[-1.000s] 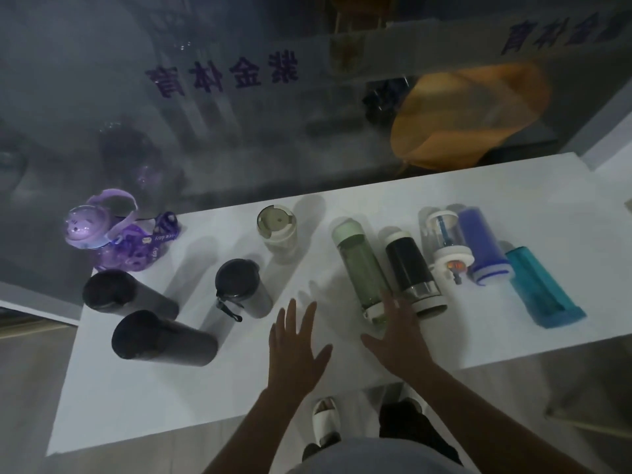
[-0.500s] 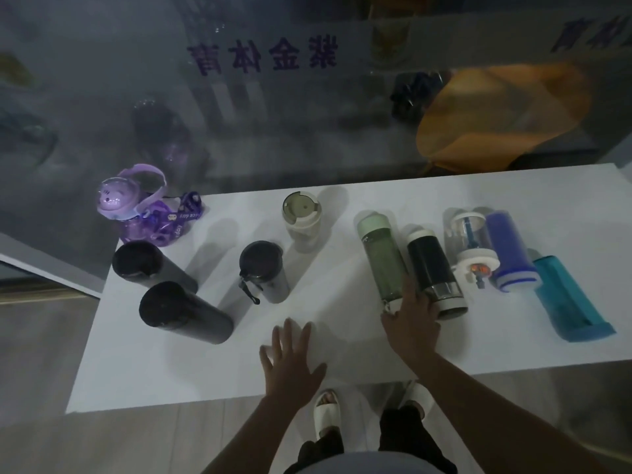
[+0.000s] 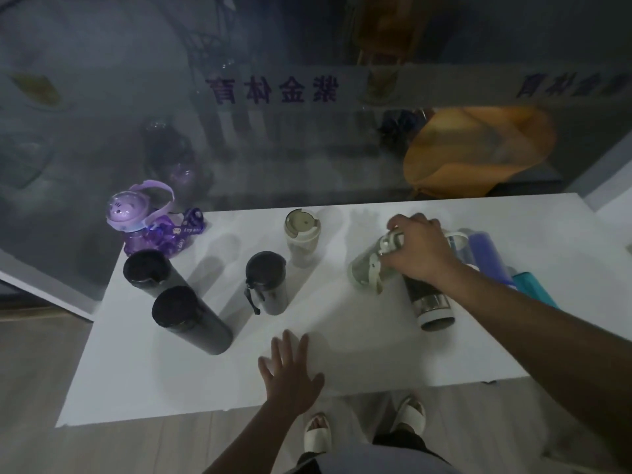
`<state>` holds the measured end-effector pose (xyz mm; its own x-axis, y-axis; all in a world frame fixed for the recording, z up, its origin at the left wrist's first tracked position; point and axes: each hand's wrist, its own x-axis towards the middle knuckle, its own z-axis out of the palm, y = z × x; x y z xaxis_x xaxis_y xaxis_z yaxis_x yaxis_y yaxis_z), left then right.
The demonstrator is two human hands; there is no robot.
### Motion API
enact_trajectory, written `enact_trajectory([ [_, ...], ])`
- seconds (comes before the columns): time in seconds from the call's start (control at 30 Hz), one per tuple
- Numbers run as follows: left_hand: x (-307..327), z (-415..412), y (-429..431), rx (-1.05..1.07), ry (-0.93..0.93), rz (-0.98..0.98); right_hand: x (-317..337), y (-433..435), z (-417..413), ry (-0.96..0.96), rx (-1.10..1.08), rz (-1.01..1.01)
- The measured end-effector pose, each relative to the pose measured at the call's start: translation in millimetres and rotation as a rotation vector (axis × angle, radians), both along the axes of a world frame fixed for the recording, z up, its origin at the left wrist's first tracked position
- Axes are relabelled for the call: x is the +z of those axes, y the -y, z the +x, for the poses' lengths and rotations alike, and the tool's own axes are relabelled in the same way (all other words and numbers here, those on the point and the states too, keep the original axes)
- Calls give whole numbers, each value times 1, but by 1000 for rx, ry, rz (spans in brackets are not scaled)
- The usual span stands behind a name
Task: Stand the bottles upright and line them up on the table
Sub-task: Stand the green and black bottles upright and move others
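One head-worn camera looks steeply down, close over the white table (image 3: pixel 342 336)

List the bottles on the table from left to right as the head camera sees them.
Purple bottle → black flask → second black flask → dark tumbler → beige cup → green bottle in the right hand → black bottle → blue bottle → teal bottle.

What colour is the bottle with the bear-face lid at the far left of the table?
Purple: the bottle is translucent purple with a paler lilac lid, seen in the head view.
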<state>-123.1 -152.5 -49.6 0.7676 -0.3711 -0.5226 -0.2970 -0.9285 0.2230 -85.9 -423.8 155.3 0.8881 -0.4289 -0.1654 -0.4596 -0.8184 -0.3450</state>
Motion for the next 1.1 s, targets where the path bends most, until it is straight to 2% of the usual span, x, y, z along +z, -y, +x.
enact_trajectory([
  [0.2, 1, 2, 1, 3, -5, 14, 19, -20, 22, -91, 142, 25],
  [0.43, 3, 3, 3, -8, -1, 0, 12, -34, 13, -83, 290, -62],
  [0.57, 5, 3, 4, -6, -4, -3, 11, -41, 14, -80, 313, -106],
  [0.77, 20, 1, 22, 45, -5, -50, 6, -38, 8, -92, 319, -48],
  [1.0, 45, -17, 78, -148, -288, -156, 10, -12, -25, 19, 287, 190],
  [1.1, 51, -28, 110, -216, -350, -237, 11, 19, -51, 81, 169, 166],
])
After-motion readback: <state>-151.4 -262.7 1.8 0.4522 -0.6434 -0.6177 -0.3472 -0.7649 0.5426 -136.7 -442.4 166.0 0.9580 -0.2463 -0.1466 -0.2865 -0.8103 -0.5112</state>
